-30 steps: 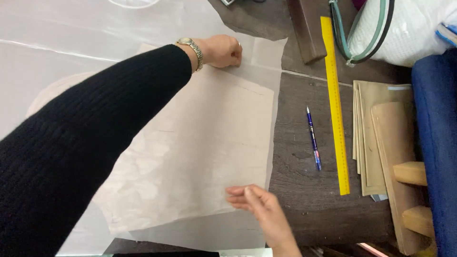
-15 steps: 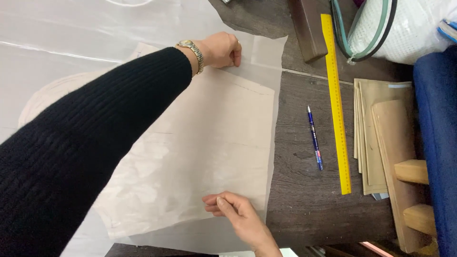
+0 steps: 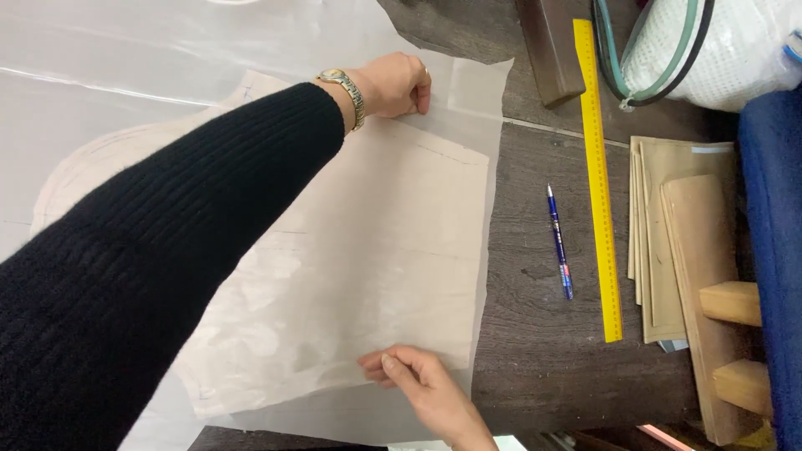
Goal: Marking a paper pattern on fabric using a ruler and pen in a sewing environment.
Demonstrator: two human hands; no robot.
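A translucent white sheet (image 3: 480,100) lies over a beige paper pattern (image 3: 376,242) on a dark wooden table (image 3: 543,367). My left hand (image 3: 399,83), wearing a gold watch at the end of a black sleeve, reaches to the far edge and pinches the sheet there, close to the pattern's far corner. At the near edge my right hand (image 3: 413,380) has thumb and fingers closed on the sheet, just where the pattern's lower border ends. Whether the pattern itself is also pinched I cannot tell.
Right of the sheet lie a blue pen (image 3: 560,242) and a long yellow ruler (image 3: 598,167). Further right are stacked brown card pieces (image 3: 668,242), wooden blocks (image 3: 735,301) and a blue seat (image 3: 773,225). A dark wooden bar (image 3: 551,50) and a white mesh bag (image 3: 710,42) sit at the far side.
My right hand has slid left along the near edge of the sheet and closed its fingers there. My left hand has stayed at the far edge.
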